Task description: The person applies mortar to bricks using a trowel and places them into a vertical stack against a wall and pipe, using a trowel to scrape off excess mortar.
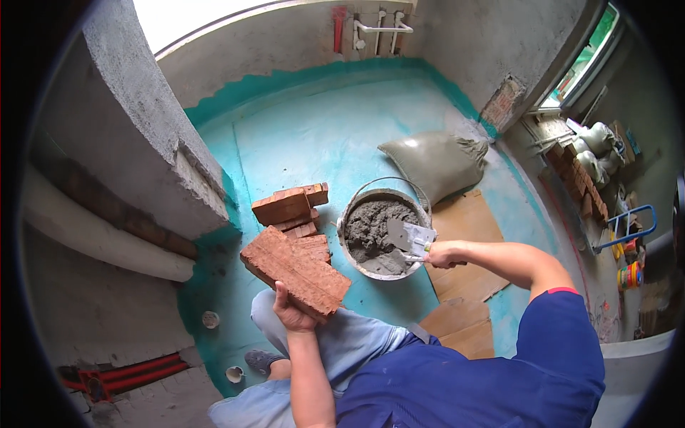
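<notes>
My left hand (293,311) is closed around the lower edge of a red brick (296,273), its thumb on the near side. The brick is held tilted above my knee, in front of a stack of bricks (289,207) on the floor. My right hand (447,254) grips the handle of a trowel (412,237), whose metal blade is over the bucket (347,258) and partly against the grey mortar (378,222) inside. Wet mortar fills much of the bucket, and its wire handle stands up at the far side.
A full sack (437,162) lies behind the bucket, and flat cardboard (465,242) is to its right. Two pipe openings (211,319) rise from the teal-coated floor at left. White pipes (383,30) run along the far wall; bricks and bags (581,178) are piled at right.
</notes>
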`<act>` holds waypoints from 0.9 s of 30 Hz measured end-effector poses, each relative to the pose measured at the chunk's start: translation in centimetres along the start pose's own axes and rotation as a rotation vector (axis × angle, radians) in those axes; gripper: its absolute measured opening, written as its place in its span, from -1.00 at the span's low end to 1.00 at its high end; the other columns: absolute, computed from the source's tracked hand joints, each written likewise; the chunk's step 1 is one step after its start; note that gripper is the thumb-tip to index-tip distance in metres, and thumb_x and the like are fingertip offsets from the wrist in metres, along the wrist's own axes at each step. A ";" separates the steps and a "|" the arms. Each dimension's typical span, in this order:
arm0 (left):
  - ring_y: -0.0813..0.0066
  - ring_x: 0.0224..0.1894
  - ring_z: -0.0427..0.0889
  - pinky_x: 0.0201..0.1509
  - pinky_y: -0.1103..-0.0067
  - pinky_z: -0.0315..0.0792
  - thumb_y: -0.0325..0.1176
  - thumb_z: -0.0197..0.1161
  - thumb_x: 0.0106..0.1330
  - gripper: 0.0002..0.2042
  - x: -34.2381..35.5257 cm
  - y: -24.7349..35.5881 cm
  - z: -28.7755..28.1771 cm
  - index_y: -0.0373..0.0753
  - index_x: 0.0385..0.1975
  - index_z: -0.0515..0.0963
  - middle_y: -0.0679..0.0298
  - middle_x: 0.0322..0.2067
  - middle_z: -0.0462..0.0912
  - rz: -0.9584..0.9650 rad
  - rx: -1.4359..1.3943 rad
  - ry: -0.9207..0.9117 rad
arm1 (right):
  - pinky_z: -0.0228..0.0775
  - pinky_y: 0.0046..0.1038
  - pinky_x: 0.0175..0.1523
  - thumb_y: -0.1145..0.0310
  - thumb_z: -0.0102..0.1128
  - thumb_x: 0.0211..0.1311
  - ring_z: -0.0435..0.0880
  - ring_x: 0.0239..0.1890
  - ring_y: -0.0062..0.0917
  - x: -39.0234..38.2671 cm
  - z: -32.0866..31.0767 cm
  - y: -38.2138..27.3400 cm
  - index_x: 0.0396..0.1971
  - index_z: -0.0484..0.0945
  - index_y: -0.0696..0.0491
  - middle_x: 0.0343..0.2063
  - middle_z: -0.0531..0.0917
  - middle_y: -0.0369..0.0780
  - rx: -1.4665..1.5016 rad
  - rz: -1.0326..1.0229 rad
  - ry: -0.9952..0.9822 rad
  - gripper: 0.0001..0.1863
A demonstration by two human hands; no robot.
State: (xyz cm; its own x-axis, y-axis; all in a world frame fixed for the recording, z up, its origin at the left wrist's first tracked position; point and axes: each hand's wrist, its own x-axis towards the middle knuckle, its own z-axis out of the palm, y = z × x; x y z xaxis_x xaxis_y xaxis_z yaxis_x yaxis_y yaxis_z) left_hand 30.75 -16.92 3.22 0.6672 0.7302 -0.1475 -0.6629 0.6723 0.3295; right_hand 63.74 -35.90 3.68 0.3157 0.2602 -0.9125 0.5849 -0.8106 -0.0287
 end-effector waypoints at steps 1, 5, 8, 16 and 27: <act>0.01 0.24 0.36 0.33 0.08 0.22 -0.02 0.31 0.20 -0.23 0.0 0.1 -0.4 -0.29 0.31 0.14 0.04 0.22 0.36 -0.015 -0.009 0.011 | 0.09 -0.43 -0.71 0.09 -0.14 0.40 0.25 -0.81 -0.55 -1.5 -0.2 -1.2 -0.63 0.39 0.04 -0.78 0.32 -0.29 0.121 0.025 -0.041 -0.56; -0.01 0.24 0.35 0.34 0.07 0.20 -0.08 0.31 0.20 -0.25 1.2 -1.5 -0.1 -0.29 0.31 0.15 0.04 0.22 0.36 -0.106 -0.005 -0.006 | 0.12 -0.50 -0.68 0.10 -0.14 0.40 0.25 -0.77 -0.63 4.1 3.0 2.3 -0.58 0.39 0.03 -0.72 0.34 -0.34 0.404 -0.152 -0.037 -0.60; 0.01 0.23 0.36 0.34 0.09 0.20 -0.04 0.30 0.20 -0.25 1.9 -2.2 0.9 -0.27 0.31 0.16 0.06 0.21 0.37 -0.115 0.012 -0.044 | 0.15 -0.53 -0.64 0.08 -0.10 0.36 0.30 -0.73 -0.66 2.8 3.6 1.8 -0.55 0.42 -0.01 -0.71 0.36 -0.38 0.598 -0.225 -0.135 -0.65; 0.04 0.17 0.42 0.28 0.17 0.29 0.37 0.02 0.21 -0.14 2.9 -2.7 3.9 -0.24 0.30 0.16 0.06 0.19 0.38 -0.043 0.003 -0.107 | -0.07 -0.63 -0.72 -0.01 -0.14 0.42 0.09 -0.81 -0.78 5.4 13.3 2.6 -0.40 0.41 -0.01 -0.74 0.27 -0.47 1.298 -0.296 -0.277 -0.62; 0.14 0.22 0.41 0.32 0.21 0.28 0.24 -0.04 0.34 -0.27 3.1 -2.4 2.7 -0.26 0.29 0.20 0.10 0.21 0.39 -0.183 -0.050 -0.137 | 0.00 -0.66 -0.71 0.07 -0.19 0.49 0.15 -0.80 -0.75 -5.1 9.2 -0.1 -0.28 0.42 0.08 -0.70 0.33 -0.38 1.287 -0.805 0.147 -0.63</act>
State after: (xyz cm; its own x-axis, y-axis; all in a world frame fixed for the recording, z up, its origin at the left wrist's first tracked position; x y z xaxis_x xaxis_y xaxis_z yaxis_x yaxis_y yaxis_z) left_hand 35.36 -16.64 4.52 0.8152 0.5747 -0.0716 -0.5405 0.7994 0.2622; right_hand 55.24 -42.00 4.59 0.3559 0.8265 -0.4361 -0.3708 -0.3034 -0.8777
